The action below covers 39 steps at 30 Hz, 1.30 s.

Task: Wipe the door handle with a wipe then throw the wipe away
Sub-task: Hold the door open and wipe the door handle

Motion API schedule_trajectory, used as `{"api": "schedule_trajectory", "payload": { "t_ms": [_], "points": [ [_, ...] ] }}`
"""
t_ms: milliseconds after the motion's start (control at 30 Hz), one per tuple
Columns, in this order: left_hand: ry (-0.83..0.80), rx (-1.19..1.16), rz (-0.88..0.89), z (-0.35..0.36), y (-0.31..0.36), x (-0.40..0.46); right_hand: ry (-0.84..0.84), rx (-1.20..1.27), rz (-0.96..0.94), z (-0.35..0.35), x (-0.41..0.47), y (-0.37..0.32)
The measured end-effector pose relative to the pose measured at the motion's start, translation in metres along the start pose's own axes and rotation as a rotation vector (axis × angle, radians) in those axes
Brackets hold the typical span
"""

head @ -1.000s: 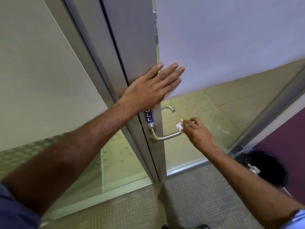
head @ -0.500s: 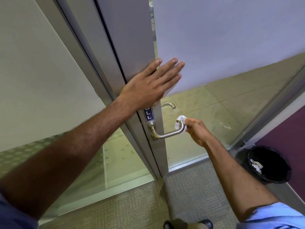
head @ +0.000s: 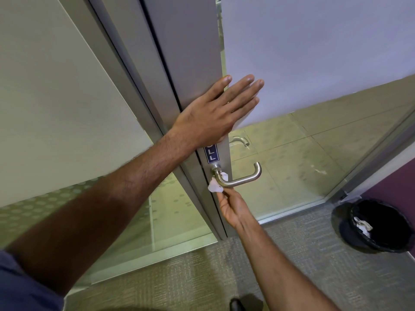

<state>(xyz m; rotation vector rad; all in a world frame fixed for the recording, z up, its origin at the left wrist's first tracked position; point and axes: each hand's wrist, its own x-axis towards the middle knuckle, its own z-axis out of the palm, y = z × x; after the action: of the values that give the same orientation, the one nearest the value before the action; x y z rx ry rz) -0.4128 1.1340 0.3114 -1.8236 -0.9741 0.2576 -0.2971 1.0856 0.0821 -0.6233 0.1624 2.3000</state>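
A brushed metal lever handle (head: 243, 178) juts from the grey frame of a glass door (head: 195, 63), below a blue PULL label (head: 211, 155). My right hand (head: 232, 206) pinches a small crumpled white wipe (head: 216, 186) against the handle's base, near the round rose, from underneath. My left hand (head: 215, 113) lies flat with fingers spread on the door's edge above the label, holding nothing.
A black bin (head: 379, 225) with a black liner and some white scraps inside stands on the carpet at the lower right, beside a purple wall (head: 390, 187). A second handle (head: 240, 140) shows through the glass. Frosted glass panels fill the left and upper right.
My right hand has slid the wipe from the handle's outer bent end along the bar to its base by the door frame. My left hand has stayed pressed on the door.
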Motion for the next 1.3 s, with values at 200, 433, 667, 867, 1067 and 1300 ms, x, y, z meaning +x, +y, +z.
{"api": "schedule_trajectory", "payload": {
  "t_ms": [200, 433, 667, 867, 1067, 1300],
  "points": [
    [0.015, 0.019, 0.002, 0.003, 0.000, -0.001, 0.090, 0.243, 0.066, 0.018, -0.005, 0.006],
    [0.000, 0.014, 0.010, 0.001, 0.001, -0.001, 0.308, 0.143, 0.091, 0.017, -0.030, -0.019],
    [0.005, -0.006, 0.013, 0.001, 0.001, 0.001, 0.441, -0.606, -0.577, 0.028, -0.078, -0.031],
    [0.006, -0.019, 0.022, -0.003, 0.001, -0.002, 0.030, -1.972, -0.801, 0.068, -0.041, -0.029],
    [0.011, -0.023, 0.024, -0.001, -0.001, 0.000, -0.130, -2.628, -0.792, 0.059, -0.017, -0.022],
    [0.008, -0.042, 0.026, -0.003, 0.000, -0.001, -0.180, -2.955, -0.772, 0.058, -0.038, -0.017]
  ]
}}
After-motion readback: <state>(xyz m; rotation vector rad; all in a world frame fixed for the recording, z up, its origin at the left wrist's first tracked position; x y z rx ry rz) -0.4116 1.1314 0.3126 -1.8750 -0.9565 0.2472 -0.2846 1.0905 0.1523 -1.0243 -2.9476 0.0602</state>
